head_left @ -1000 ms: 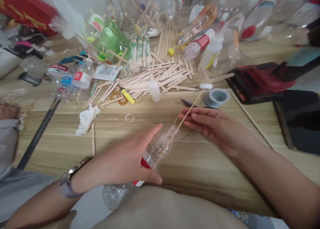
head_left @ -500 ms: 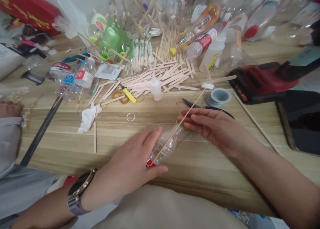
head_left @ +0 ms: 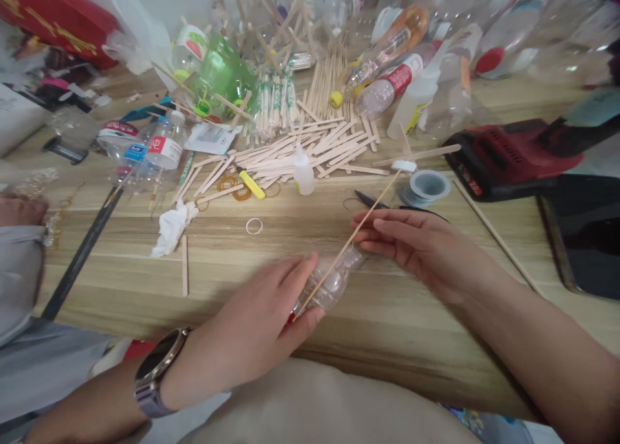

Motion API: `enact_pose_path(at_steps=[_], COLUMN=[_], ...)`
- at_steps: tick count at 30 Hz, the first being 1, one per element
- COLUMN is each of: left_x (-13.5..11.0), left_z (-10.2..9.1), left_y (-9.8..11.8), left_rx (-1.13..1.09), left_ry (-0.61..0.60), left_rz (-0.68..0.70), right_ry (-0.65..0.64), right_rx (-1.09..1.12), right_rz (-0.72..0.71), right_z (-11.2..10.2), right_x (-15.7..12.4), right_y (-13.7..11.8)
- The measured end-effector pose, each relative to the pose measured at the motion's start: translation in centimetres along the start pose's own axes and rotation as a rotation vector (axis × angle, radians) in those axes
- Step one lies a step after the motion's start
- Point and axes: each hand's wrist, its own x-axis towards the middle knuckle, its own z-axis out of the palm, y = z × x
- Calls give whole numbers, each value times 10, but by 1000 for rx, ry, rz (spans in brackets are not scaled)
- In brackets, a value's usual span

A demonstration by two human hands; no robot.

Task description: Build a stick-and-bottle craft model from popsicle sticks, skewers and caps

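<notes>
My left hand [head_left: 261, 324] is wrapped round a clear plastic bottle [head_left: 334, 279] lying on the wooden table [head_left: 397, 321] near its front edge. A thin wooden skewer [head_left: 358, 228] runs slantwise from the bottle up to a white bottle cap [head_left: 403, 166] at its far end. My right hand [head_left: 411, 244] pinches the skewer about midway, fingers pointing left. A watch [head_left: 157, 373] sits on my left wrist.
A heap of flat wooden sticks [head_left: 310, 150], wrapped chopsticks, a small glue bottle [head_left: 303, 171], rubber bands and several plastic bottles fill the far side. A red power tool [head_left: 508, 153], a tape roll [head_left: 426, 186] and scissors lie right. Another person's arm [head_left: 17, 237] rests at the left edge.
My left hand has slid the bottle forward onto the table, away from my lap. My right hand holding the skewer has shifted slightly right.
</notes>
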Motion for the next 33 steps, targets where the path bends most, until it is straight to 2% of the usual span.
enact_pose_path(at_steps=[6, 14, 17, 21, 24, 28, 33], left_x=[0, 0, 0, 0, -1, 0, 1], left_z=[2, -1, -1, 0, 0, -1, 0], left_y=[-2, -1, -1, -2, -2, -2, -4], left_rx=[-2, 10, -4, -31, -24, -32, -63], left_ry=[14, 1, 8, 14, 1, -7, 6], left_rz=[-7, -16, -2, 21, 22, 20, 32], right_ry=[95, 36, -4, -46, -84, -109, -104], right_rx=[72, 33, -180, -788, -977, -1075, -1124], right_rz=[-10, -52, -141, -550, -768, -824, -790], right_z=[-2, 0, -1, -4, -4, -2, -1], right_x=[3, 2, 3, 5, 6, 7, 10], right_y=[-1, 5, 9, 13, 14, 14, 12])
